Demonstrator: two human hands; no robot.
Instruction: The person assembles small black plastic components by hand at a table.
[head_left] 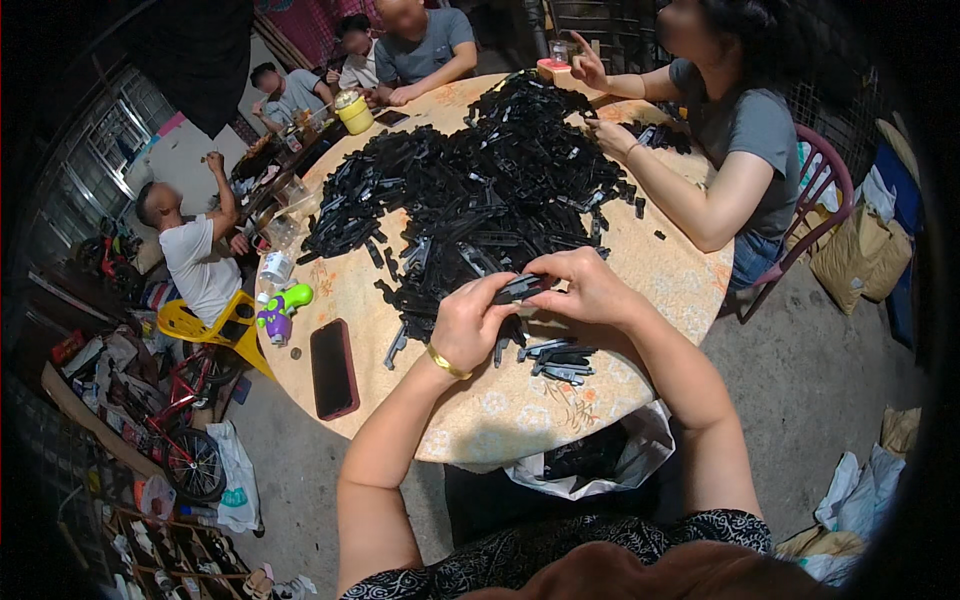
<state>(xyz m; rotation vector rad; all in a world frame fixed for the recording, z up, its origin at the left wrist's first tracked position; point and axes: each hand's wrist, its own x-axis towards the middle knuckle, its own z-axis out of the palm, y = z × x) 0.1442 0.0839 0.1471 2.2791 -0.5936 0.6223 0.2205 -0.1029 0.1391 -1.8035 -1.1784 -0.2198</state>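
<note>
Between my two hands, just above the table, is a slim black plastic part [518,289]. My left hand [468,318], with a gold bracelet at the wrist, pinches its left end. The fingers of my right hand [583,285] close on the other end. Beyond them spreads a large heap of similar black plastic parts [470,190]. A small group of black and grey parts [558,362] lies on the cloth below my right hand. An open white sack [643,452] with black parts inside hangs at the table's near edge.
On the round table's patterned cloth [440,435], a dark phone [333,370] lies left of my forearm. Near it stands a green and purple toy [283,311]. A yellow container [353,112] is at the far side. A co-worker [745,140] sits at the right; other people sit beyond.
</note>
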